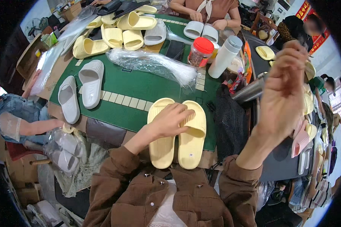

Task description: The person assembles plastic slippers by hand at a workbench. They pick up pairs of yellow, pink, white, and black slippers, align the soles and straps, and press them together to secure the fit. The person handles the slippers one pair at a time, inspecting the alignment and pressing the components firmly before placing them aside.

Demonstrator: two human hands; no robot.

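Note:
A pair of pale yellow ribbed slippers (191,149) lies side by side in front of me at the table's near edge, toes pointing away. My left hand (169,120) lies across the left slipper's strap. Its bent fingers reach over to the right slipper and hold its strap, with the thumb at the strap's edge. My right hand (284,87) is raised at the right, above the dark table, away from the slippers. Its fingers are loosely curled and somewhat blurred, and nothing shows in them.
Light grey slippers (91,85) stand on the green mat (136,83) at the left. Beyond lie clear plastic bags (151,62) and heaped yellow slippers (134,22). A red-lidded jar (201,52) and white bottle (225,56) stand right of centre. Co-workers sit opposite and at the left.

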